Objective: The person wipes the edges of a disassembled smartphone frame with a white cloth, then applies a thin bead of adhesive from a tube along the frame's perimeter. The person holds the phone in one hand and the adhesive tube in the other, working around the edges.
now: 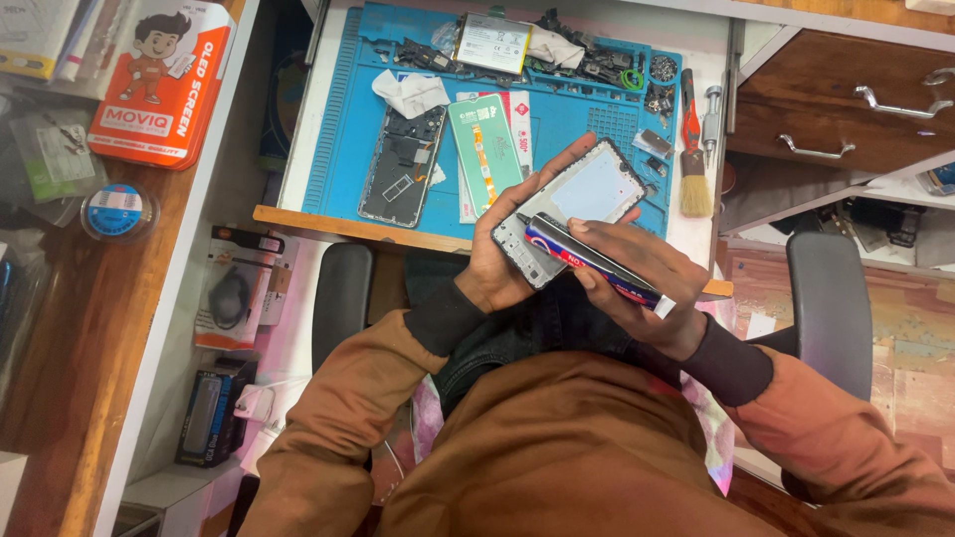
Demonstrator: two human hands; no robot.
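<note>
My left hand (507,249) cradles a phone middle frame (582,194) with a pale inner panel, tilted up toward the right. My right hand (642,283) grips a glue tube (587,261) with a dark nozzle; its tip touches the lower left edge of the frame. Both hands hover just in front of the desk edge, above my lap.
A blue work mat (343,149) carries a dismantled phone body (403,164), a green screen packet (482,149), a battery (492,42), white tissue (410,91) and small parts. A brush (693,149) and screwdriver (712,114) lie at the right. Drawers (846,109) stand beyond. An orange box (159,80) sits left.
</note>
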